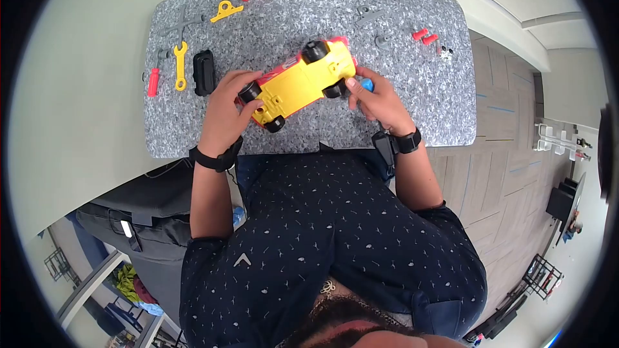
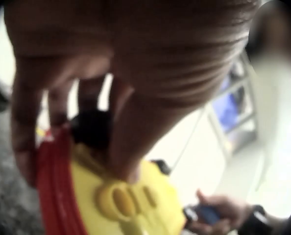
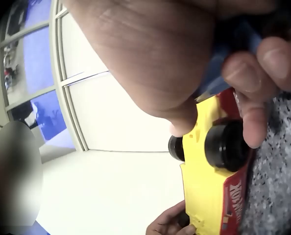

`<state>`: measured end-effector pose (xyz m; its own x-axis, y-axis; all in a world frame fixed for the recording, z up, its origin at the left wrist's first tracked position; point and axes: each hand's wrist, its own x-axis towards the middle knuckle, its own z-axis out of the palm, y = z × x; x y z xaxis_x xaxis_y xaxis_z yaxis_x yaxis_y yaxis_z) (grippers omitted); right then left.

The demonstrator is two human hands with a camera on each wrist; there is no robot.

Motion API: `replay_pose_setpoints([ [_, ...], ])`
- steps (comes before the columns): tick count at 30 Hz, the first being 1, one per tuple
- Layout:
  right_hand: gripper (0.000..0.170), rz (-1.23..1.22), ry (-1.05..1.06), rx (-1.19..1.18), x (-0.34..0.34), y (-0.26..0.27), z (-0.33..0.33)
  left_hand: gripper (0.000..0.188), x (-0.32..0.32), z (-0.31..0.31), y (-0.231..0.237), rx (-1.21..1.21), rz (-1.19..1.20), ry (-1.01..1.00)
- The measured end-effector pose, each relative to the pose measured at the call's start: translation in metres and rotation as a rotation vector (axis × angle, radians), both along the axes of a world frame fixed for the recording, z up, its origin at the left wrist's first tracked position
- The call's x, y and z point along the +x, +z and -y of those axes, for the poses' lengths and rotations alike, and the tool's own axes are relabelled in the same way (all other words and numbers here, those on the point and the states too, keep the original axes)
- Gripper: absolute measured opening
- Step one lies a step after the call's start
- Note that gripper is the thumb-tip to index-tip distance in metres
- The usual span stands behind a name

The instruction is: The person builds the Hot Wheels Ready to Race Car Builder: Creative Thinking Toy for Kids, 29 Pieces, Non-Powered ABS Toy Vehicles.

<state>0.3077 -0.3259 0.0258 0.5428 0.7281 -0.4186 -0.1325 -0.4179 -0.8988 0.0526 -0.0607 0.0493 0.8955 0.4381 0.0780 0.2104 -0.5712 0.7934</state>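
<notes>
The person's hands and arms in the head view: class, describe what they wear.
The left hand and right hand are ungloved. A black strap with a small black device circles each wrist; short dark-navy fabric sleeves carry small pale motifs.

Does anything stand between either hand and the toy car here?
Nothing visible blocks the left hand; it grips one end of the toy car directly. The right hand holds a blue object near the other end, but its thumb appears to touch the car unobstructed.

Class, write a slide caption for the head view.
Left hand and right hand hold a toy car, yellow underside showing, a blue object in the right.
</notes>
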Motion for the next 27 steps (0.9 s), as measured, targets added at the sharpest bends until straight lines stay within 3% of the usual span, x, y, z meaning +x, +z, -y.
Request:
replay_pose_setpoints([
  [5,0.079,-0.343,-0.058,0.221,0.015,-0.006,0.008,0.061,0.008,0.013,0.013,0.284,0.147,-0.074],
  [8,0.082,-0.331,-0.127,0.158,0.015,0.006,0.012,0.057,0.011,0.024,0.016,0.394,0.199,-0.147],
  [13,0.07,-0.469,-0.151,0.259,0.033,0.004,0.028,0.046,0.014,0.034,0.004,0.43,0.301,-0.217],
  [16,0.063,-0.464,-0.276,0.296,0.035,0.0,0.037,0.043,0.012,0.041,-0.004,0.43,0.292,-0.24],
  [27,0.052,-0.182,-0.202,0.108,0.031,0.012,0.036,0.032,0.017,0.042,-0.023,0.572,0.227,-0.221],
])
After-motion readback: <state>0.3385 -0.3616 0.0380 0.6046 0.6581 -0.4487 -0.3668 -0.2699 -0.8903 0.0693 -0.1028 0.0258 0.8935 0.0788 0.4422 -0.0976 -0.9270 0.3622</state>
